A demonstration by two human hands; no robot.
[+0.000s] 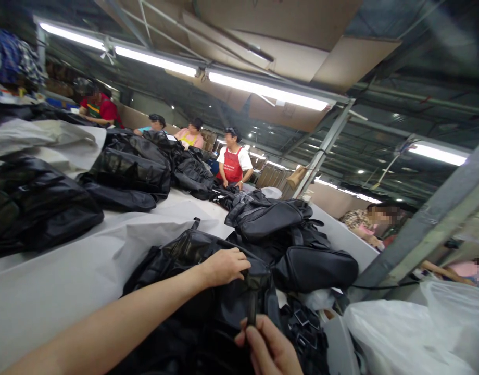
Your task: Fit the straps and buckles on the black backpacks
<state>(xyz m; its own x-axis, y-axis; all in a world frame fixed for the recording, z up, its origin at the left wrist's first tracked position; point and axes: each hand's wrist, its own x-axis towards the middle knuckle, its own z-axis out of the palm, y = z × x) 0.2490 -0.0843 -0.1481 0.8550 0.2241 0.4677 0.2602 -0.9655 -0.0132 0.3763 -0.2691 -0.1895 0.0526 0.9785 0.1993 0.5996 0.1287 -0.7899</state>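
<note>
A black leather-look bag (177, 260) lies on the table in front of me, its lower part in deep shadow. My left hand (226, 266) reaches across it, fingers curled and closed on the bag near its upper right edge. What exactly lies under those fingertips is hidden. Lower down, my right hand (268, 346) pinches a narrow black strap (252, 307) between thumb and fingers. The strap runs upward from the pinch towards my left hand.
More black bags (302, 265) are heaped to the right, with others (130, 166) along the pale-covered table (48, 291). Black straps with buckles (302, 317) lie at lower right, beside white plastic bags (395, 328). A metal post (427, 224) slants there. Several people work nearby, one in a red apron (232, 165).
</note>
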